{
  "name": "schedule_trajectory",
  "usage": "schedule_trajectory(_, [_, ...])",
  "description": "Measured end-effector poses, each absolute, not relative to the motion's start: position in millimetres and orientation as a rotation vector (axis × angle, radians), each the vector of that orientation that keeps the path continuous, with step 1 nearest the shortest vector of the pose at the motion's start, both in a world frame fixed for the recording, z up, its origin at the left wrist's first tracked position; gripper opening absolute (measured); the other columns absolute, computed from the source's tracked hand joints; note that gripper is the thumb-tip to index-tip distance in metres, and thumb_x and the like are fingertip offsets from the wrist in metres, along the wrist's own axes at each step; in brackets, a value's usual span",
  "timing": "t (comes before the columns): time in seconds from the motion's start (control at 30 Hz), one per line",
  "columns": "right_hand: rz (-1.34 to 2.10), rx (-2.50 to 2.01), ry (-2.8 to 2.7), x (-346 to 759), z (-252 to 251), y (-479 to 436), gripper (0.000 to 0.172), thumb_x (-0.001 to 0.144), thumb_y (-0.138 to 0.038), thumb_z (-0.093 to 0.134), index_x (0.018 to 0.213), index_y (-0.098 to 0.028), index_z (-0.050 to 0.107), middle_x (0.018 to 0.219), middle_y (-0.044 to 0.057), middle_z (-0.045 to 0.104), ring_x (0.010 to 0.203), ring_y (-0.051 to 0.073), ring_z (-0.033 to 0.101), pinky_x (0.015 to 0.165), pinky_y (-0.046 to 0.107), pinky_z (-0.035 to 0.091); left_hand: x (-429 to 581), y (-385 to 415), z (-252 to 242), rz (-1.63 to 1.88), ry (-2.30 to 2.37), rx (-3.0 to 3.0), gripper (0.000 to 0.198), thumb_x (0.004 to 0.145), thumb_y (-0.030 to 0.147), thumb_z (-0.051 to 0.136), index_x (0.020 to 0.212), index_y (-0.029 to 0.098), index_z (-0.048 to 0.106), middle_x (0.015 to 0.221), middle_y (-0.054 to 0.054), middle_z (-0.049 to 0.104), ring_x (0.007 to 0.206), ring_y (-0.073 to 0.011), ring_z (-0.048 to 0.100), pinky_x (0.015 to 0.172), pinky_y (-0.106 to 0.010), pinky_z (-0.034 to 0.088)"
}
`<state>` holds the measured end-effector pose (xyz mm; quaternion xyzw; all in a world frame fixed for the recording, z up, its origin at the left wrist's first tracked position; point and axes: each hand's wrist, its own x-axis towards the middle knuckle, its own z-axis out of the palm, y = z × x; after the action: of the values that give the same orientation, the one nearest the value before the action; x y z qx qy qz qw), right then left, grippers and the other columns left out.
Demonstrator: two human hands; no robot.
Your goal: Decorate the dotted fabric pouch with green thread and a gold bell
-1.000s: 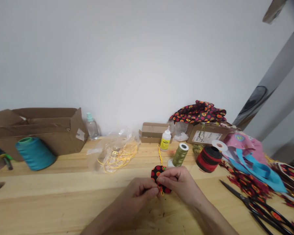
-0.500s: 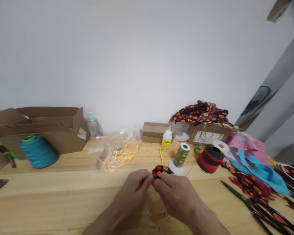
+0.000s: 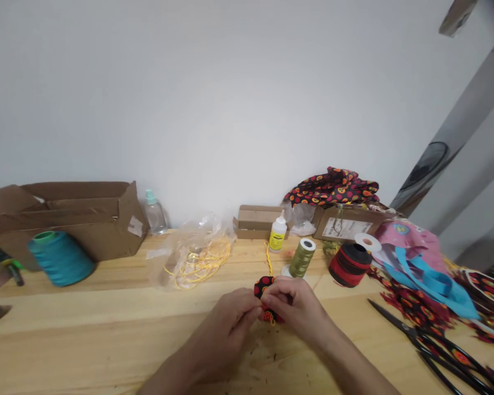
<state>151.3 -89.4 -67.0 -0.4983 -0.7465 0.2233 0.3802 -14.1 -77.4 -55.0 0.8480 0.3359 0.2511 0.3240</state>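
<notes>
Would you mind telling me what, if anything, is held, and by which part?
A rounded black fabric piece with red print appears pinched near its middle by the left hand and right hand, which hide the exact spot.

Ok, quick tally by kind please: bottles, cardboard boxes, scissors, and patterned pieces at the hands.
Bottles: 2 (yellow-labelled bottle, clear bottle)
Cardboard boxes: 3 (large left box, small middle box, labelled right box)
Scissors: 1 pair
Patterned pieces: 1 (patterned piece at the fingertips of left hand and right hand)
Total: 7
</notes>
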Motion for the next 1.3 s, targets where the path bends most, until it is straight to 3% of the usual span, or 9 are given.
schedule_trajectory(0.17, [0.253,-1.245,-2.118,142.9,-68.9,-95.1,0.027,0.083,-0.017,0.039,0.066,-0.016,0.060,0.058,-0.001,0.047,0.054,0.010,0.043,0.049,0.020,0.029,-15.4,-70.9,-61.7,0.782,0.984,2.138,0.031,0.084,0.028,0.032,0.062,0.016,0.049,0.061,0.000,0.050,0.060,-0.0132,0.046,0.057,-0.023,0.033])
schedule_trajectory(0.37, [-0.238,-1.394,-2.516,139.2,-63.7,-106.0,0.019,0.076,-0.010,0.041,0.069,-0.017,0.056,0.062,0.002,0.056,0.047,0.011,0.041,0.042,0.027,0.017,-10.6,-73.7,-62.4,0.729,1.092,2.183,0.031,0.083,0.026,0.034,0.056,0.017,0.046,0.058,0.001,0.049,0.057,-0.0130,0.045,0.054,-0.023,0.032])
schedule_trajectory(0.5, [-0.146,-1.385,-2.508,144.6,-60.3,-105.2,0.020,0.080,-0.013,0.041,0.069,-0.019,0.057,0.060,0.000,0.055,0.048,0.011,0.042,0.043,0.024,0.020,-10.9,-76.6,-63.2,0.649,1.038,2.302,0.026,0.082,0.021,0.035,0.060,0.016,0.049,0.062,0.000,0.052,0.061,-0.0135,0.046,0.056,-0.023,0.033])
schedule_trajectory(0.67, [0.253,-1.199,-2.135,150.0,-59.9,-95.9,0.022,0.080,-0.015,0.048,0.061,-0.017,0.060,0.057,-0.002,0.049,0.053,0.008,0.044,0.049,0.018,0.030,-12.4,-77.0,-57.9,0.651,0.826,2.301,0.025,0.084,0.019,0.032,0.069,0.017,0.052,0.068,0.000,0.055,0.067,-0.0123,0.048,0.062,-0.021,0.035])
schedule_trajectory(0.87, [0.605,-1.200,-1.900,152.0,-60.7,-90.6,0.020,0.076,-0.016,0.055,0.057,-0.015,0.062,0.050,-0.005,0.042,0.048,0.006,0.039,0.046,0.017,0.030,-11.8,-77.5,-55.7,0.622,0.804,2.191,0.025,0.084,0.021,0.031,0.075,0.017,0.054,0.073,0.001,0.055,0.070,-0.0122,0.048,0.065,-0.021,0.035])
schedule_trajectory(1.3, [0.474,-1.042,-1.998,153.2,-55.8,-96.1,0.016,0.078,-0.019,0.054,0.067,-0.017,0.065,0.053,-0.004,0.042,0.049,0.007,0.039,0.048,0.018,0.030,-11.4,-70.9,-61.9,0.674,0.958,1.818,0.028,0.077,0.030,0.039,0.059,0.015,0.054,0.052,0.005,0.038,0.054,-0.0104,0.036,0.052,-0.021,0.027])
